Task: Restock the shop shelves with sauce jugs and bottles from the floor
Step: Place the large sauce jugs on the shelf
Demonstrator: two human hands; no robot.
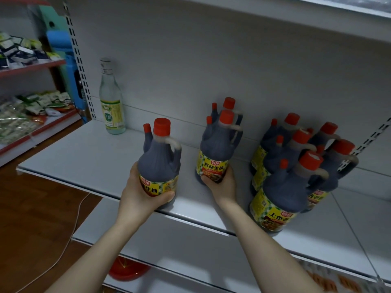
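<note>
My left hand (pixel 138 192) grips the lower body of a dark sauce jug (pixel 159 159) with red caps, standing at the front edge of the white shelf (pixel 84 153). My right hand (pixel 222 182) grips the base of a second dark jug (pixel 218 149), which stands further back with another jug (pixel 229 106) right behind it. To the right, several more dark jugs (pixel 296 166) with red caps and yellow labels stand packed together. A clear glass bottle (pixel 111 102) with a pale label stands alone at the back left.
A lower white shelf (pixel 190 246) juts out below, with a red object (pixel 127 269) under it. A white cable (pixel 69 235) runs across the wooden floor at left. Another rack (pixel 31 66) at far left holds packets. An upper shelf (pixel 317 5) overhangs the top.
</note>
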